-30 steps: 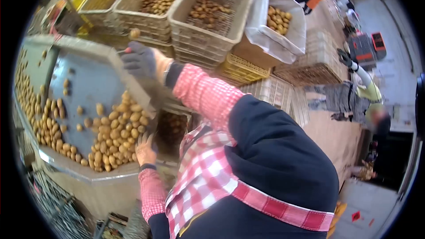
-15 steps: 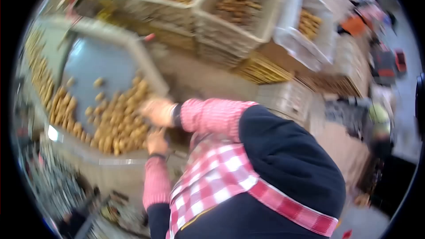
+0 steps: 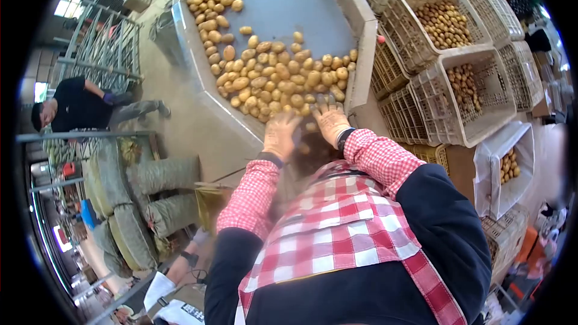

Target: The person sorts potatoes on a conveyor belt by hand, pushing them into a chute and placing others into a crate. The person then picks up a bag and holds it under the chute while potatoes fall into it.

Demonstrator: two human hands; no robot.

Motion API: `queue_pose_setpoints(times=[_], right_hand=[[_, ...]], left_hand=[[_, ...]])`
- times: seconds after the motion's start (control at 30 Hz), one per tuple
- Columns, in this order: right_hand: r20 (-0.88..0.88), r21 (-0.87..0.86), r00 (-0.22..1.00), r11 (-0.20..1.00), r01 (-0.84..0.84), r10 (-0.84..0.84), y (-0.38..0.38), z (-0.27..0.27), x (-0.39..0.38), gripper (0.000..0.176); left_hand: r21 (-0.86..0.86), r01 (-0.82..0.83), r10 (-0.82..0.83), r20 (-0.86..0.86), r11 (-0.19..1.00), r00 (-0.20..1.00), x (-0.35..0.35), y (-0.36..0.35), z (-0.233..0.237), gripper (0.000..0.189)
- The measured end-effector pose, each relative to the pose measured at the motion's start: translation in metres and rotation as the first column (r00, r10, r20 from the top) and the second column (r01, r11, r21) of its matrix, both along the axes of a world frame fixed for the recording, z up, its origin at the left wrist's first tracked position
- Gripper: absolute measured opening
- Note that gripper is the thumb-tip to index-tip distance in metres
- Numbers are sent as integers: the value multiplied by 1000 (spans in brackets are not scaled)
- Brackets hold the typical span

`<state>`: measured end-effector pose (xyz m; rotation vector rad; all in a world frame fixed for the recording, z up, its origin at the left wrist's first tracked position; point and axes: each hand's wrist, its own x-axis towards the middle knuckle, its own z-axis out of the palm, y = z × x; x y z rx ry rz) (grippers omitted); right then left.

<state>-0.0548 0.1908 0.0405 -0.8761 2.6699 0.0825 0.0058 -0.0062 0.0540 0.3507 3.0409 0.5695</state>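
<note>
A heap of potatoes lies at the near end of a tray-like table with a blue-grey bed and a raised rim. My left hand rests against the near edge of the heap, fingers stretched toward the potatoes. Just to its right, my right hand lies palm down with its fingers spread, touching potatoes at the edge. A few potatoes show low between the two hands, where the table narrows. Neither hand is closed around a potato.
On the right stand plastic crates of potatoes, stacked in places, and a white-lined crate. Full sacks are piled at left. A person in dark clothes is beyond them; another person's gloved hand shows at lower left.
The view has turned, bringing the table to the upper middle and the crates to the right. My hands, blurred before, now lie side by side at the heap's near edge.
</note>
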Motion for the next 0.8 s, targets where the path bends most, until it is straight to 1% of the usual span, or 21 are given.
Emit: queue_pose_setpoints(times=[0.03,0.07,0.13,0.17,0.2,0.27,0.33,0.37,0.4,0.43,0.47,0.5,0.53,0.57,0.6,0.63,0.67,0.7,0.73,0.77,0.8], right_hand=[[17,-10,1000,1000,11,-11,1,0,0,60],[31,-19,999,1000,20,-20,1,2,-1,60],[45,21,999,1000,-3,2,1,6,-2,61],[40,4,999,1000,-9,9,2,4,-2,61],[36,-12,999,1000,-16,16,4,3,-1,61],[83,-66,997,998,12,-7,5,15,-3,54],[196,-170,979,981,91,-57,4,34,-16,52],[-2,-255,999,966,45,-47,4,26,-21,54],[-54,-216,997,976,40,-53,6,28,-29,57],[-43,-216,990,969,119,-131,2,44,-35,58],[-31,-213,977,957,199,-210,-2,51,-39,60],[7,-169,976,961,218,-220,0,44,-47,63],[-58,-121,983,979,164,-172,2,32,-50,65],[-56,-44,992,993,113,-115,-2,23,-49,67],[-49,35,997,997,62,-60,-2,15,-48,69],[-2,33,999,998,51,-51,-3,21,-42,68],[41,31,998,999,39,-40,-6,30,-34,66],[11,44,1000,999,24,-24,-7,23,-26,57],[58,81,997,995,-54,50,-6,16,-21,52],[90,42,992,995,-90,86,-4,18,-14,50],[119,3,985,992,-122,121,-1,19,-8,47]], left_hand=[[-16,-129,128,-62,992,990,-5,-1,6,42],[-105,-264,251,-119,959,961,-9,-4,-1,50],[-268,-286,302,19,920,953,-15,-10,-11,62],[-319,-249,279,51,914,959,-13,-5,-10,72],[-286,-250,278,61,925,959,-12,-2,-18,74],[-305,-180,257,233,935,938,-15,4,-5,71],[-372,-57,169,274,926,947,-7,8,4,65],[-336,-42,147,295,941,944,-6,9,10,65],[-298,-26,124,315,954,941,-4,9,12,64],[-295,-36,135,320,955,938,-3,6,8,64],[-115,-83,115,308,990,944,-4,2,1,65],[70,-126,101,289,990,952,-5,-2,-6,66],[74,-137,109,292,988,950,-7,-1,-6,66],[-57,-225,232,178,973,956,-9,4,-5,67],[-175,-321,334,51,931,941,-11,8,-5,67],[-241,-288,313,75,927,947,-12,10,-4,67],[-234,-296,321,78,926,944,-10,11,-5,67],[-206,-224,256,149,953,955,-9,12,-6,65],[-172,-152,188,219,973,957,-7,11,-7,64],[-108,-48,76,278,993,958,-7,7,-14,62],[-90,39,-10,301,995,953,-3,5,-21,56]])
